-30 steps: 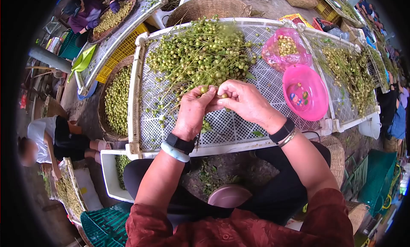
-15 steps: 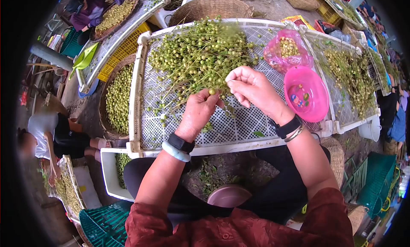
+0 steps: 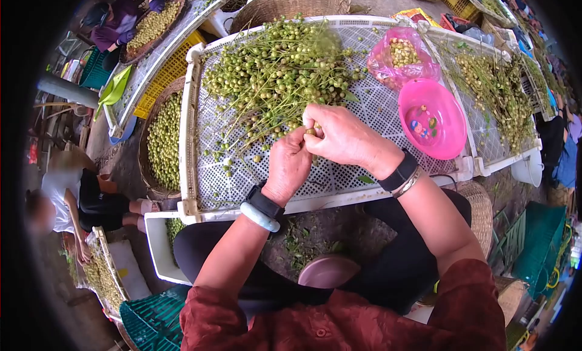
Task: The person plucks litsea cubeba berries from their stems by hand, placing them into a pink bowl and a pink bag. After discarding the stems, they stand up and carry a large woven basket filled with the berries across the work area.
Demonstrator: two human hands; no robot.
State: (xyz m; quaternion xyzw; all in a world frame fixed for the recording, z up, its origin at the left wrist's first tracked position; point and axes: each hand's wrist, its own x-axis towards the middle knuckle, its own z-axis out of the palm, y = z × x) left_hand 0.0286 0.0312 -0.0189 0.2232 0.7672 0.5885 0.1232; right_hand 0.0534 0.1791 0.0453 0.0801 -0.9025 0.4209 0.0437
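Over the front of a white perforated tray (image 3: 327,180), both hands meet with their fingers closed. My left hand (image 3: 287,168) pinches a small round green fruit (image 3: 311,131), mostly covered by the fingers. My right hand (image 3: 345,135) is closed against the left fingertips; whatever it grips is hidden. Just beyond them lies a heap of green fruits on thin stems (image 3: 279,78). Several loose fruits and leaf bits are scattered left of my left hand. Right of my right hand is a pink bowl (image 3: 445,132) with a few fruits inside.
Behind the bowl sits a pink plastic bag (image 3: 379,63) of pale fruits. A round basket of green fruits (image 3: 163,145) stands left of the tray, and a white bin (image 3: 159,248) below it. Other people work at the left, one near the top (image 3: 115,17).
My right hand has moved left and closed in against my left fingertips; the two were slightly apart before. The fruit in my left hand is now largely covered. The view has shifted slightly.
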